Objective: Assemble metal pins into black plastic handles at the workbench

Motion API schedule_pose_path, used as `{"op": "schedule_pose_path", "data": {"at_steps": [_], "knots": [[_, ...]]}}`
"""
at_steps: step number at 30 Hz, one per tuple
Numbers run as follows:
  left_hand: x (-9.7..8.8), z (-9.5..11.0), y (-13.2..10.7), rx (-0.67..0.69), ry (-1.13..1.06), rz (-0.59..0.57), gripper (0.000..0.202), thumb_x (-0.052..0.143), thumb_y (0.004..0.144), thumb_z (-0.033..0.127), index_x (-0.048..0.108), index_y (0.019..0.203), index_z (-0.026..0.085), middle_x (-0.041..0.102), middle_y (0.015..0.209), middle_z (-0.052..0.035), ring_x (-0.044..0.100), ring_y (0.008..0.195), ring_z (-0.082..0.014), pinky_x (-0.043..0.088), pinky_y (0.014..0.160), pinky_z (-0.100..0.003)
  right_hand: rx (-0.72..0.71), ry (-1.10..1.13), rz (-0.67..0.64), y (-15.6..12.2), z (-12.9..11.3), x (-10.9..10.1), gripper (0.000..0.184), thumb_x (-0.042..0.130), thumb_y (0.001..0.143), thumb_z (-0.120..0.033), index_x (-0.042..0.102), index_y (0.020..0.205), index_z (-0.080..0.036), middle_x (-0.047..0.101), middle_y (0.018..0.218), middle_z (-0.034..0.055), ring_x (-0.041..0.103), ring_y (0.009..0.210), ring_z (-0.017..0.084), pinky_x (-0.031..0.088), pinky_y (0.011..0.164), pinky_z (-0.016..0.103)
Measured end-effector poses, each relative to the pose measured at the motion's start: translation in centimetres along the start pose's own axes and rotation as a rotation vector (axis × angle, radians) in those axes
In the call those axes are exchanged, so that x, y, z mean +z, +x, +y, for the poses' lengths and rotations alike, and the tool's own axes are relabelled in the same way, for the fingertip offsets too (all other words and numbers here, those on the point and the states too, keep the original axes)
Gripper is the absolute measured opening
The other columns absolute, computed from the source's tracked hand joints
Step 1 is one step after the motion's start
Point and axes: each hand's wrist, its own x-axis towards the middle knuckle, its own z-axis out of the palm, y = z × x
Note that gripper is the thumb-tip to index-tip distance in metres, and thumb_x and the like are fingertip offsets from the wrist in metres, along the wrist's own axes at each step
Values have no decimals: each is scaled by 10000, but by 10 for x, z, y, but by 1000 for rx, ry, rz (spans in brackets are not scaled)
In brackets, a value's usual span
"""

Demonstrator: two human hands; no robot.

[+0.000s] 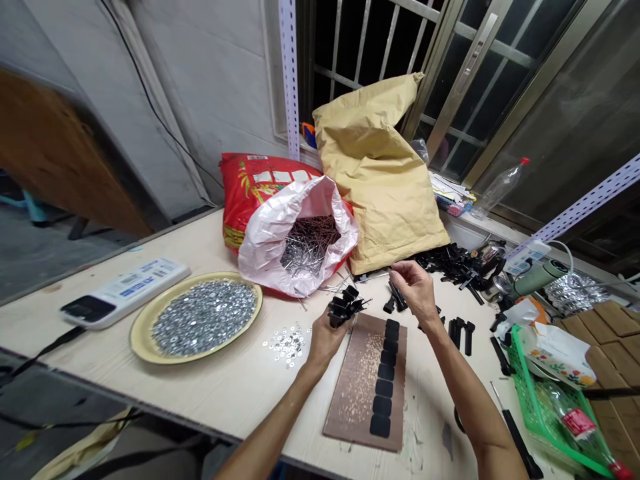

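Pale tabletop [225, 393]: left hand [325, 340] grip closed on bunch of black plastic clips [344, 308]; right hand [417, 293] nearby at their right, grip state unclear.

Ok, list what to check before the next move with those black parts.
1. Left hand grips the bunch of black parts: ok.
2. Right hand pinches a single black part: ok.
3. Brown board lies flat below both hands: ok.
4. Black pads sit in one column on it: ok.
5. Loose washers lie clear of the board: ok.
6. Nail bag stands open: ok.
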Motion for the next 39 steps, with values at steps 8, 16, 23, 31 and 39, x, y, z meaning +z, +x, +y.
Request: {"op": "schedule_pose_path", "data": {"at_steps": [8,16,23,31,39], "knots": [[-2,6,-1,38,-27,-52,156,747,526,260,651,639,211,697,647,-7,642,627,-207,486,611,-261,-83,-60,-220,-4,-18,12,108,614,725,-269,633,793,-187,626,637,-31,578,557,109,477,573,221],[-5,5,-3,-54,-64,82,222,749,527,313,667,695,193,723,707,-53,671,720,-259,511,679,-330,129,-527,-354,17,16,31,179,533,839,-258,687,821,-169,695,795,18,640,719,147,469,644,221],[-3,4,-4,-15,-40,70,275,733,538,379,667,708,174,725,690,-55,671,674,-253,528,650,-355,352,-931,-469,10,60,81,250,492,877,-222,706,795,-122,696,843,136,652,782,231,430,642,269],[-4,18,-5,-236,-353,-19,426,791,466,407,715,773,122,739,777,-94,690,768,-242,536,760,-358,298,-1088,-562,11,53,91,249,454,926,-233,671,1008,-141,664,1033,155,628,978,236,429,759,270],[-10,35,-16,-209,-196,5,408,782,507,366,734,838,133,747,839,-89,678,838,-248,538,738,-333,277,-1094,-608,18,46,105,199,530,834,-73,691,942,-116,687,972,167,653,936,242,449,744,275]]}}
